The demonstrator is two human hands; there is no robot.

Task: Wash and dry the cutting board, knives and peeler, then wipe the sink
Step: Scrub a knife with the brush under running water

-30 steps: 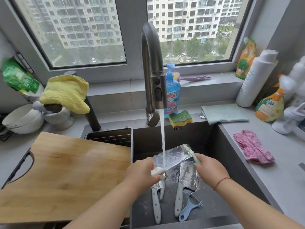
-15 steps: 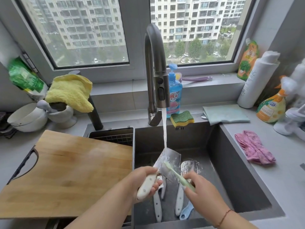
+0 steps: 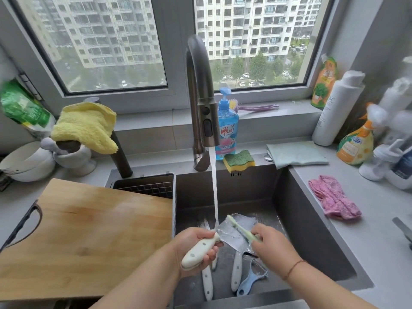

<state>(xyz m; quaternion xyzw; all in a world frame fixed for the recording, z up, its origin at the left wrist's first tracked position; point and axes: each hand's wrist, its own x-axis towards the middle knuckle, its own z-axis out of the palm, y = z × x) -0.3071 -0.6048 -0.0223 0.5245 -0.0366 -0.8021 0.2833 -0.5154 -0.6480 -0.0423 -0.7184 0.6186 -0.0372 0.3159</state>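
Head view: left hand (image 3: 196,248) grips the knife (image 3: 231,233) handle over the sink (image 3: 312,241); blade runs away rightward under the water. Right hand (image 3: 274,246) holds a brush (image 3: 239,229) across it.

The left hand (image 3: 196,248) grips a white-handled cleaver (image 3: 234,233) under running water (image 3: 214,190). The right hand (image 3: 273,246) holds what looks like a pale green brush (image 3: 239,229) against its blade.

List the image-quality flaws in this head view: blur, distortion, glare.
Head view: wide-angle distortion bows the window frame and faucet; the green bag at far left and white bottles at far right smear at the edges; daylight glints off the wet cleaver blade held by the left hand, scrubbed by the right hand; the centre stays sharp.
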